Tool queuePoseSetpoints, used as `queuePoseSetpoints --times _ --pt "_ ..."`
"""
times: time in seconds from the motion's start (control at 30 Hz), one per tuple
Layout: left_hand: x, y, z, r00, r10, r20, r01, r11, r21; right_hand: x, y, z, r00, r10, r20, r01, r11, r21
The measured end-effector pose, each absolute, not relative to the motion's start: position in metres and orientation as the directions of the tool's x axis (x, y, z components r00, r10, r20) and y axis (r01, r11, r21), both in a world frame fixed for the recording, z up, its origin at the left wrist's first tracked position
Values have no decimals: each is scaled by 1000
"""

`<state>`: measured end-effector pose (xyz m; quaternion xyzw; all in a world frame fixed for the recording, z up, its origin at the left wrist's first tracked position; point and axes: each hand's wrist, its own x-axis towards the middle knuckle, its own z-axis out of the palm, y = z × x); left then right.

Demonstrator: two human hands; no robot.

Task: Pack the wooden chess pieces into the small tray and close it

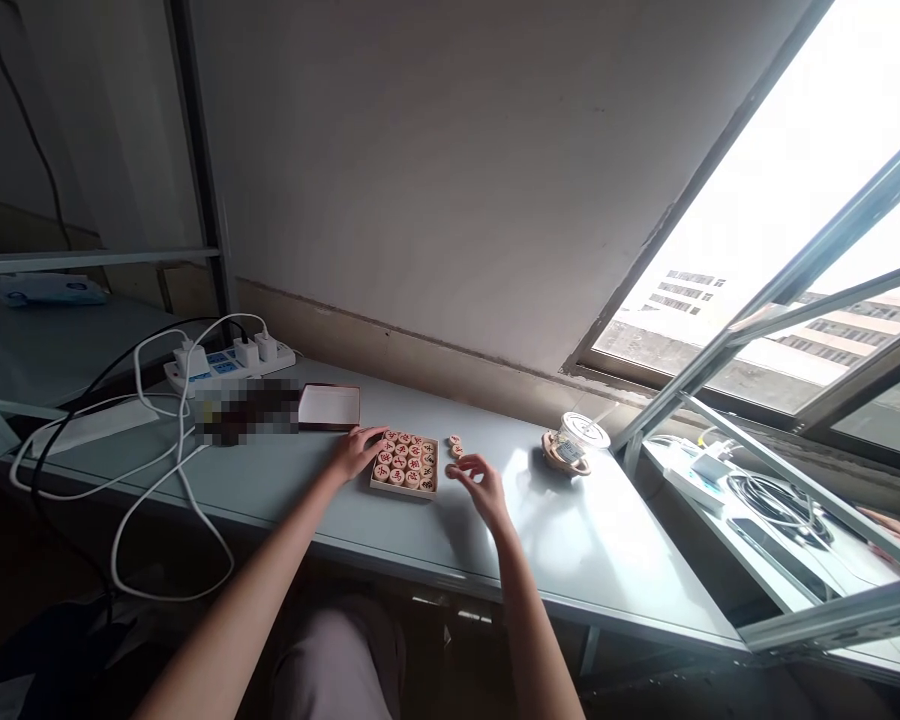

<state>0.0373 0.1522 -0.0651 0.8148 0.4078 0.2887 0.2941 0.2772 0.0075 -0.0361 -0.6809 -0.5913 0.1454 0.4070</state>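
A shallow open box [403, 492] lies on the grey table, filled with rows of round wooden Chinese chess pieces [400, 462] marked with red and black characters. At the box's left side, my left hand [352, 455] grips its far left corner and edge. Just right of the box, my right hand [486, 492] pinches a single Chinese chess piece [451, 471] between thumb and fingers, close to the tabletop. Two loose pieces [455, 441] lie on the table beyond those fingers, one partly covered by them. The box lid [330, 406] rests inside up, behind my left hand.
On the left are a power strip [229, 368] with plugs and looping white cables [131, 520]. A pixelated patch [247, 410] hides something beside the lid. A lidded plastic cup [581, 435] stands in a holder at right, near a metal frame [720, 350]. Another person's hand [896, 535] shows far right.
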Motion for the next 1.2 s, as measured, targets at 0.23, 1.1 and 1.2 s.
queuePoseSetpoints --times 0.23,1.1,1.2 --pt "37 152 -65 483 847 222 514 -480 711 300 17 -39 543 750 377 815 -362 -453" --pt "39 157 -71 469 836 287 487 -515 705 306 84 -17 272 901 339 929 -154 -337" --pt "39 157 -71 467 839 279 500 -511 699 327 82 -20 362 903 232 889 -260 -377"
